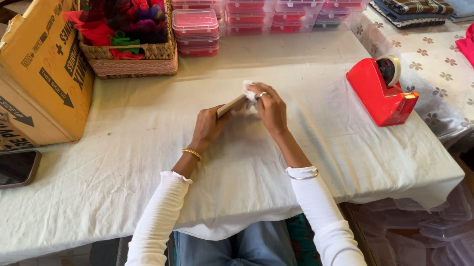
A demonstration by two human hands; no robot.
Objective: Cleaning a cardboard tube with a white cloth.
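Two hands work a small wooden piece with a white cloth over the tabletop (136, 142)

The left hand (207, 126) has its fingers closed around the thin wooden piece (231, 105), held tilted mid-table; the right hand (270, 107) pinches the white cloth (248, 88) against its upper end. A loose hold could let the piece slip onto the tabletop

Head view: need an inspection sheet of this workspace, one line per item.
Surface: table under a white cloth, creased, faint marks.
Job's things: flat tan piece and white wad at the hands.
Clutter: red tape dispenser, wicker basket of fabric, stacked lidded containers, cardboard box, phone.
Grippers: left hand holds the tan piece; right hand presses the wad on it.
Cables: nothing seen.
Surroundings: clear containers on the floor, folded cloth on a flowered table.
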